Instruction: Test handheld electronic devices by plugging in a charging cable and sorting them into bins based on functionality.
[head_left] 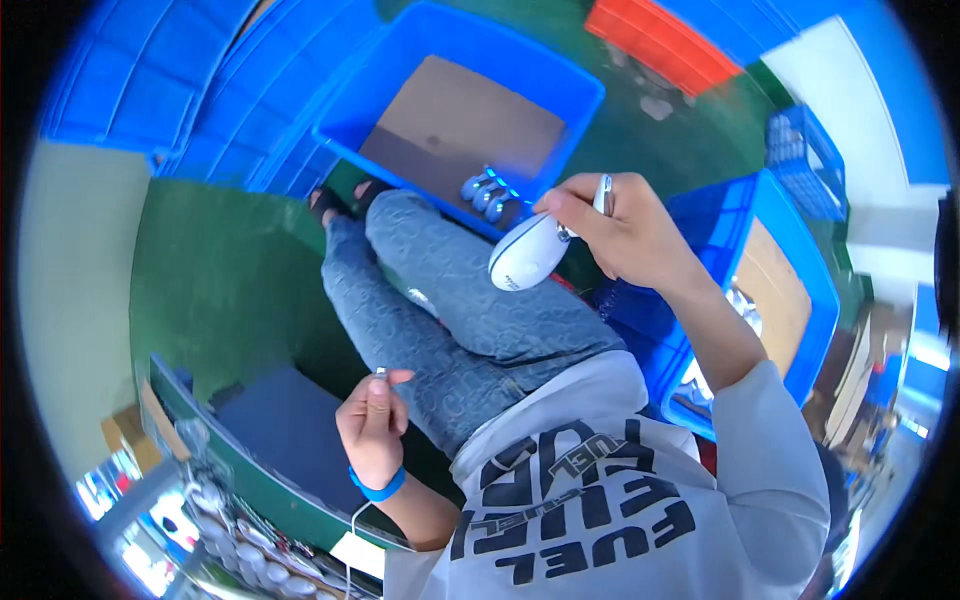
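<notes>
My right hand [628, 228] is closed around a white, smooth, oval device [530, 252] with a dark seam along its edge. A metal joint and a slim white and silver piece stick out between my fingers; its exact kind is unclear. I hold it above my thighs, near the close edge of a blue bin [455, 200]. My left hand [374, 418] is lower and to the left, thumb and finger pinching a small metal-tipped piece [381, 372], too small to name. A blue wristband [378, 488] circles that wrist, and a white cord [350, 540] runs down beside it.
Several shiny rounded pieces [488, 193] lie on brown cardboard [465, 115] in the far bin. Another blue bin [822, 330] with cardboard stands at my right. Stacked blue crates [270, 100] and a red crate [660, 45] stand farther off. A dark-topped bench [290, 430] is left.
</notes>
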